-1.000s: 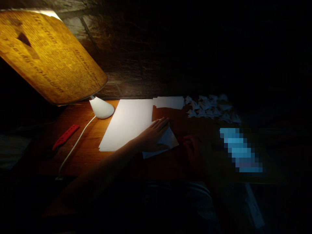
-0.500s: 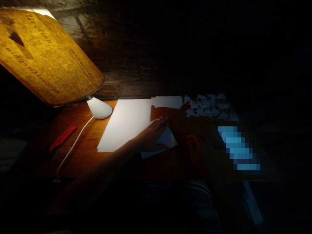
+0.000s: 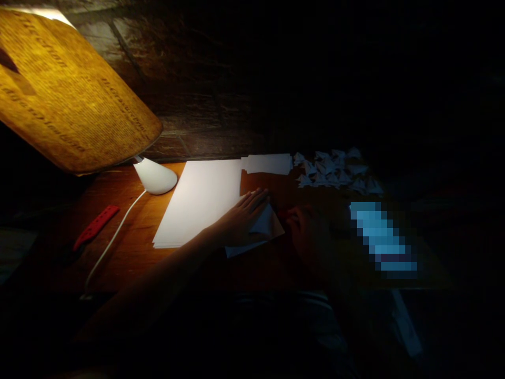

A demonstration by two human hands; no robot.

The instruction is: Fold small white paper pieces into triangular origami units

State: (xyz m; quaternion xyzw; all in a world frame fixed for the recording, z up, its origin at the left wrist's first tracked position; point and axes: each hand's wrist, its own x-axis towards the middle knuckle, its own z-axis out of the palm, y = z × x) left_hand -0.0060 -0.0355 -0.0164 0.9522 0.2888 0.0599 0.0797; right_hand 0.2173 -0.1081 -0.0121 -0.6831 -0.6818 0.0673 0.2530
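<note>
My left hand (image 3: 245,213) lies flat with its fingers stretched out, pressing on a white sheet of paper (image 3: 275,229). The hand covers much of this sheet; its right corner and lower edge show. To the right, in deep shadow, my right hand (image 3: 305,226) has its fingers curled together close to the sheet's right corner. What those fingers hold, if anything, is too dark to make out. Left of my left hand is a stack of large white paper (image 3: 201,197), which the hand's sheet partly meets.
A lamp with a printed shade (image 3: 87,100) and white base (image 3: 155,176) stands at left, its cord (image 3: 114,237) trailing forward. Nearby lies a long red object (image 3: 96,227). Smaller paper pieces (image 3: 268,163), several folded paper shapes (image 3: 331,168) and a lit, blurred screen (image 3: 381,234) are further right.
My right hand has moved left, closer to the sheet's right corner. My left hand stays flat on the sheet. The whole view has shifted slightly.
</note>
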